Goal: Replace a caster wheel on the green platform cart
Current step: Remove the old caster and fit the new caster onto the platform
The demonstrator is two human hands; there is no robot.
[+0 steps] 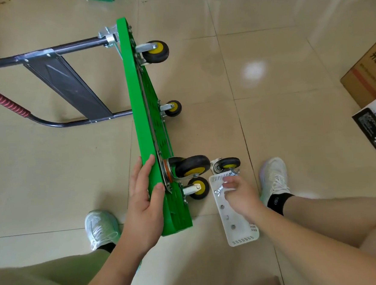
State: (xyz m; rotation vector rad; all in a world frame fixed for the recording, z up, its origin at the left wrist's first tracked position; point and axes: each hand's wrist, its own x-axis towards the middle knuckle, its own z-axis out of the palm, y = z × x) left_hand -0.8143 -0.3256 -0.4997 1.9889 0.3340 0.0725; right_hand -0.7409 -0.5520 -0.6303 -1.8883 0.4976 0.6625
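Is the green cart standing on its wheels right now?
No, the cart is tipped on its edge, wheels pointing sideways, with the left hand resting on it.

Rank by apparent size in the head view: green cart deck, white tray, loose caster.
1. green cart deck
2. white tray
3. loose caster, though it lies slightly farther from the camera.
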